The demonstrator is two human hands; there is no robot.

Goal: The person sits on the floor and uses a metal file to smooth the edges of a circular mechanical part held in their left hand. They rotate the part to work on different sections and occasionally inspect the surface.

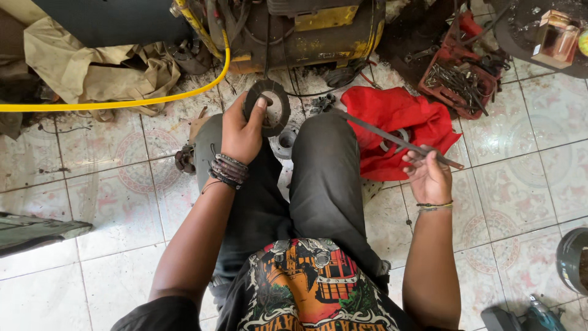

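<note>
Even, soft daylight filled the scene, bright on the pale floor tiles, which gave a mild sheen but no hard glare. Shadows were faint and diffuse, pooling under the legs and beneath the dark machine at the top. The wide lens bent the tile lines toward the edges. Focus was sharp across the centre, with the shirt at the bottom edge slightly softer. No motion blur showed on either hand.

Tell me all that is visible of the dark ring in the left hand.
The dark ring is a flat, round disc with a wide central hole, dull grey-black like worn metal or friction material. The left hand holds it upright above the knees, thumb pressed on its face, fingers behind. Its far rim appears in front of the yellow machine.
</note>
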